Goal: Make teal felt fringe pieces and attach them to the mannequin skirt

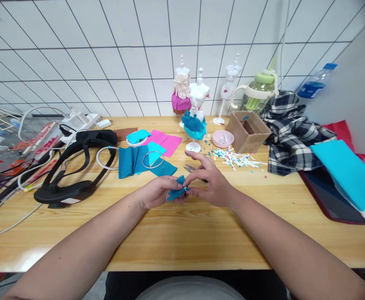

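Pinching teal paper (176, 191), scissors (190, 168) behind, mannequin (197, 112) beyond

Most of the teal paper piece (176, 192) is covered by the left hand (157, 192) and right hand (209, 183), so its shape cannot be told. The scissors (189, 168) show only their tips behind the right hand. At the table's (182, 237) right edge the dark tray (332, 196) lies partly under blue paper (348, 173). The clutter (10, 146) at the left edge is cut off and blurred.
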Tool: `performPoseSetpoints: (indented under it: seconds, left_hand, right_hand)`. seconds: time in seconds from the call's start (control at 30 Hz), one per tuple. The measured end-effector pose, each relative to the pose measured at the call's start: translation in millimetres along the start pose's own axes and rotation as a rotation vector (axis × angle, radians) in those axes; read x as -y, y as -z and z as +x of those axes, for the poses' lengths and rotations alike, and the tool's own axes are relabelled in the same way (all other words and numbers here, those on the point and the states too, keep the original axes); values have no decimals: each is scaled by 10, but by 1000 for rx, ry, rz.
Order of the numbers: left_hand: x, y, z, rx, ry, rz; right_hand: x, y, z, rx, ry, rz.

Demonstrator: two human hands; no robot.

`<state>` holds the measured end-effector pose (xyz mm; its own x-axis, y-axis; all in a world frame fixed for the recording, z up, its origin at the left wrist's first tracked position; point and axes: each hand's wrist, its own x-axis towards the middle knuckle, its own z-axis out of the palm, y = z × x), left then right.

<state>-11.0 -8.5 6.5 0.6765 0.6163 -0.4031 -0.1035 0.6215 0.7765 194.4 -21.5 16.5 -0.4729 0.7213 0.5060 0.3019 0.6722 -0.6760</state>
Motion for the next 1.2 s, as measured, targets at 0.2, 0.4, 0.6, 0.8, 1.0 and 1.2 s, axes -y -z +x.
performPoseSetpoints:
  seconds: [0.2, 0.4, 0.6, 0.8, 1.0, 1.2]
  left_hand:
    - [-7, 0, 68, -272, -273, 179]
    - [-120, -52, -55, -315, -615, 935]
    - [-97, -85, -44, -384, -598, 929]
    - [-59, -63, -13, -342, -493, 652]
    - [-10, -47, 21, -280, -390, 123]
    - [-34, -42, 43, -193, -225, -223]
  right_hand:
    - [-68, -21, 2, -12, -82, 6]
    - [-129, -28, 9, -50, -227, 43]
    - [-119, -35, 25, -21, -483, 332]
    - [-132, -55, 39, 36, -648, 709]
    - [-115, -56, 52, 51, -723, 816]
    - [-123, -89, 52, 41, -748, 840]
